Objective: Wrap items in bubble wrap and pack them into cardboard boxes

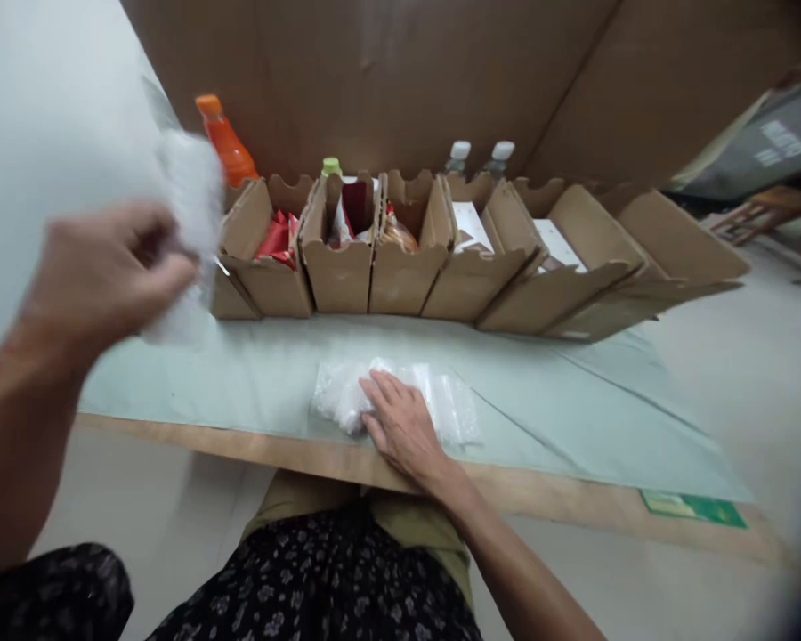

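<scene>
My left hand (pixel 113 267) is raised at the left, thumb and fingers closed on a whitish, translucent piece of bubble wrap (pixel 197 191); both are blurred by motion. On the green cloth near the table's front edge lies more bubble wrap (pixel 450 405), spread in a low, crumpled strip. My right hand (pixel 400 423) rests on top of that strip with its fingers stretched out, pressing it against the cloth rather than gripping it.
A row of open cardboard bins (pixel 400 276) holds red packets (pixel 280 239), white boxes (pixel 471 227) and other packs. Behind them stand an orange bottle (pixel 230 147) and two white-capped bottles (pixel 460 153). A tall cardboard panel (pixel 400 80) rises at the back. Pale green cloth (pixel 540 392) covers the table.
</scene>
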Action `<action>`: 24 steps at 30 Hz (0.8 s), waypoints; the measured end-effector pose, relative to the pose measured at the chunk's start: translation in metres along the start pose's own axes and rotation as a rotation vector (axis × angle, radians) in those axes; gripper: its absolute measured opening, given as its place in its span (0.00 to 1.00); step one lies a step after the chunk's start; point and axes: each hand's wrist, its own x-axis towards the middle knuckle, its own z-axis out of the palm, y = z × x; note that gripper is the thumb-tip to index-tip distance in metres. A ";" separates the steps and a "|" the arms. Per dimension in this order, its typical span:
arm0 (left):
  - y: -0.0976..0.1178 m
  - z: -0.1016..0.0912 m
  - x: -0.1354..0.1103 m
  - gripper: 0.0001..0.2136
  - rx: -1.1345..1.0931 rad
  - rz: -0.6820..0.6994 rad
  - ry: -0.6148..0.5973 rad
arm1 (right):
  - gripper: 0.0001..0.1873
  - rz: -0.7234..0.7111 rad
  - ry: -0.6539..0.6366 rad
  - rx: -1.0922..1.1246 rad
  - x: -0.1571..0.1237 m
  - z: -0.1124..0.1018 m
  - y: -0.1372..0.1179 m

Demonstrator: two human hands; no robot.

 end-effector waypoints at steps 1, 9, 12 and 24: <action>0.013 0.011 -0.023 0.08 -0.064 0.088 -0.065 | 0.25 -0.007 0.005 0.014 0.000 -0.006 -0.001; 0.084 0.135 -0.111 0.19 -0.296 0.194 -0.574 | 0.14 0.131 0.384 0.070 -0.051 -0.065 0.023; 0.084 0.146 -0.114 0.20 -0.399 0.210 -0.679 | 0.18 0.465 0.328 0.064 -0.076 -0.074 0.053; 0.079 0.173 -0.127 0.46 -0.020 -0.203 -0.632 | 0.31 0.777 -0.001 0.322 -0.044 -0.047 0.059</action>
